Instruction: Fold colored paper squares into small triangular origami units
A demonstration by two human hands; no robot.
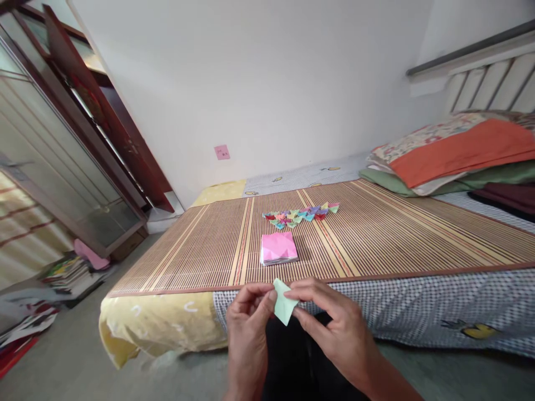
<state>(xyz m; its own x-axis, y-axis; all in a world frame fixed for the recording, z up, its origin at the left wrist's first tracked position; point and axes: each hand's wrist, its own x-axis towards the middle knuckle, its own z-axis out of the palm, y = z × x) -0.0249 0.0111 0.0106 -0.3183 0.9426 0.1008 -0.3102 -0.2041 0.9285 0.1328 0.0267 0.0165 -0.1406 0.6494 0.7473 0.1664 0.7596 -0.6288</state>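
A small piece of pale green folded paper is held up between my two hands, just in front of the bed's edge. My left hand pinches its left side between thumb and fingers. On the other side, my right hand grips the paper's right corner with thumb and index finger. Beyond my hands a stack of square paper, pink on top, lies on the striped mat. Farther back sit several small folded paper pieces in many colours, grouped in a row.
The striped mat covers the bed. Pillows with orange and floral fabric are piled at the right, beside dark folded cloth. A pink note is on the wall. Books lie on the floor at left.
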